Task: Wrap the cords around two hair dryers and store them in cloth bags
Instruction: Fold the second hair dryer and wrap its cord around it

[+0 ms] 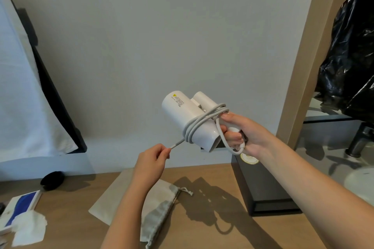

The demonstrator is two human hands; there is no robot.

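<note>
Head view: the right hand [244, 135] grips the handle of a white hair dryer [182, 111] held above the table [212, 226], with the cord [194, 125] looped round its body. The left hand [151, 159] pinches the cord's free end. The print on the dryer's yellow-marked label [177, 99] is too small to read. A cloth bag [159, 208] lies on the table below.

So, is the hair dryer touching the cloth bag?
Apart. The head view shows the right hand holding the hair dryer up, well above the cloth bag.

Cloth bag [160, 206] partly behind forearm [129, 206].
</note>
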